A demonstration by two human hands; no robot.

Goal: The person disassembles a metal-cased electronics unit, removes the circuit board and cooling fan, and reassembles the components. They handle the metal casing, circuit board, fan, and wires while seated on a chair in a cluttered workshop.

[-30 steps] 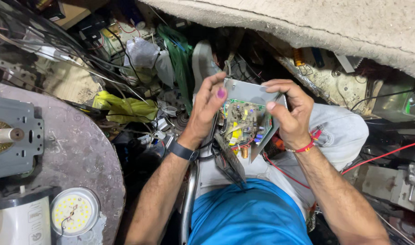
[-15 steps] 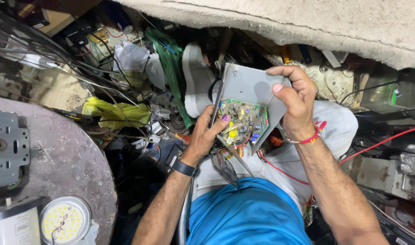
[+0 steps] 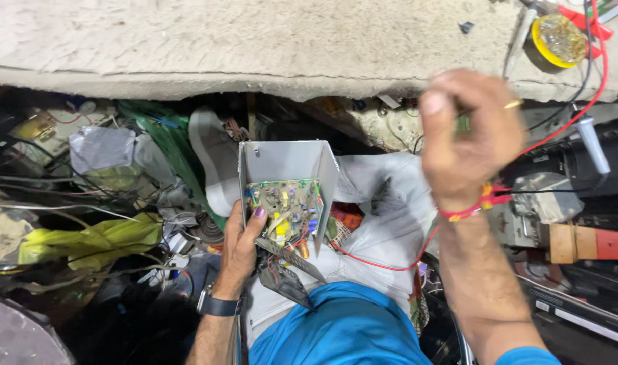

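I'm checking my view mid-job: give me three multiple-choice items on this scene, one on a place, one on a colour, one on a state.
1. Where does the green circuit board sit?
A. Inside the grey folded sheet-metal housing
B. On the pale rough slab
C. In the right hand

2. What colour is the thread band on the right wrist?
A. Blue
B. Red
C. White

3. What is the left hand doing?
A. Hanging free
B. Pressing the slab
C. Gripping the housing from below

Answers: 1 A, the board lies between the housing's side walls. 2 B, a red band circles the wrist. 3 C, its fingers wrap the lower edge while the right hand is raised apart.
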